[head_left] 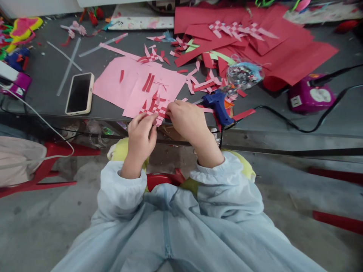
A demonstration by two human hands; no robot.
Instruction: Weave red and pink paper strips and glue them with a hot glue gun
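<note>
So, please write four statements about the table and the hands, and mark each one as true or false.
1. The phone lies to the left of the pink sheets. True.
2. The left hand rests on the phone. False: it is at the red and pink woven paper.
3. The blue glue gun lies to the right of the right hand. True.
4. The red sheets cover the phone. False: they lie at the far right.
</note>
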